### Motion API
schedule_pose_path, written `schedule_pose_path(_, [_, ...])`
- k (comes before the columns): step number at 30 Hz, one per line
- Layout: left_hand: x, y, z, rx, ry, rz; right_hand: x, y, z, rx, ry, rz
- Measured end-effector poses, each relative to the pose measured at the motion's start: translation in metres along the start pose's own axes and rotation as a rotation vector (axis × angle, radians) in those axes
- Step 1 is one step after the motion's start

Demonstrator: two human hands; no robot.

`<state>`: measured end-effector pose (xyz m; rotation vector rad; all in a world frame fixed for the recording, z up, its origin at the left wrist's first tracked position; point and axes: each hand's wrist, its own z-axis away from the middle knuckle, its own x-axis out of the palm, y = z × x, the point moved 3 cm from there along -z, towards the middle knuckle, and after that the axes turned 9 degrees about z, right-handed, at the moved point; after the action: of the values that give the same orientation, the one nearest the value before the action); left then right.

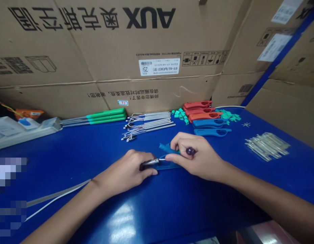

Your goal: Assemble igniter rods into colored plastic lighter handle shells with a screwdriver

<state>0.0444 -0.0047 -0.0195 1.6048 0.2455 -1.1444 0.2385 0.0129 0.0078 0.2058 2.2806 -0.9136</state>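
Tube [151, 162] in left hand [132, 168], tool [190, 151] in right hand [201, 159] — dark-ended

blue casing [166, 147] and silver tube [151, 162], blue tabletop [187, 206], green handles [107, 116], black-printed brown cardboard [108, 45]

Upside down on the cardboard carton panel [116, 64], large black lettering gives the brand "AUX" at 12 o'clock and "奥克斯空调" at 11 o'clock. Also inverted, the white label [160, 66] at 12 o'clock reads "KFR-46G/BpR3AES1 (B1)", with a bigger 2 and 5. Toward 10 o'clock the panel says "师傅您辛苦了!请在搬运时对我温柔些,谢谢您!"; the red marking on the small blue-edged sticker [123, 102] there is unclear. Print on the barcode labels [275, 47] at 2 o'clock is too small.
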Motion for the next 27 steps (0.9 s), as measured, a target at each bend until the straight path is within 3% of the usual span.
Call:
schedule_pose_path(4, [-0.002, 0.003, 0.003, 0.025, -0.014, -0.075, -0.010, 0.006, -0.003, 0.015, 0.086, 0.004])
schedule_pose_path(9, [-0.006, 0.006, 0.005, 0.058, 0.062, -0.146, -0.017, 0.005, -0.004, 0.043, 0.135, -0.006])
schedule_pose_path(16, [-0.022, 0.011, 0.007, 0.019, -0.018, 0.165, -0.029, 0.008, -0.008, 0.268, 0.203, -0.115])
schedule_pose_path(19, [-0.027, 0.011, 0.008, 0.012, 0.013, 0.159, -0.027, 0.015, -0.010, 0.374, 0.122, -0.202])
schedule_pose_path(24, [-0.029, 0.008, 0.011, 0.037, 0.034, 0.019, 0.000, 0.024, -0.003, 0.594, -0.198, -0.416])
schedule_pose_path(27, [-0.027, 0.009, 0.013, 0.004, -0.054, -0.058, 0.020, 0.021, 0.005, 0.652, -0.393, -0.493])
